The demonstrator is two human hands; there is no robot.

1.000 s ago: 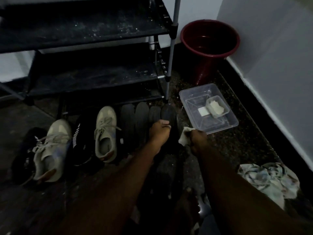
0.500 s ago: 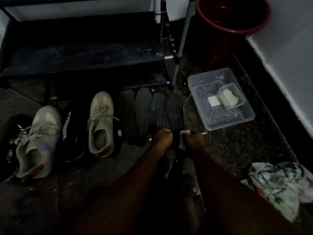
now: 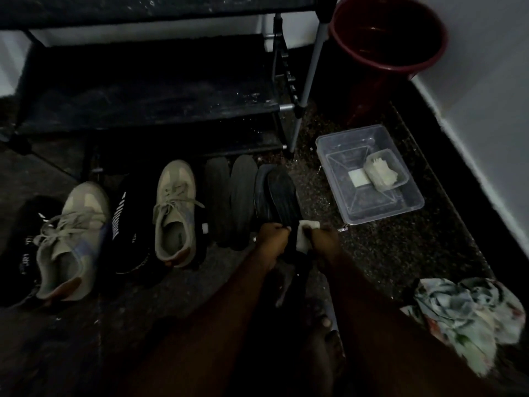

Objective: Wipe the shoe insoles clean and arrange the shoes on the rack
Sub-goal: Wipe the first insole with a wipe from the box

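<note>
On the floor along the front edge of the rack lie beige sneakers among what look like black shoes, then two grey insoles. My left hand clenches the heel end of a dark insole. My right hand pinches a white wipe just beside it. A clear tub sits near the floor's right edge.

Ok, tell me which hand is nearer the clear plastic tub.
Right. The right hand, holding the white wipe, sits just short of the near corner of the tub. The left hand grips the dark insole farther left, beyond the wipe.
</note>
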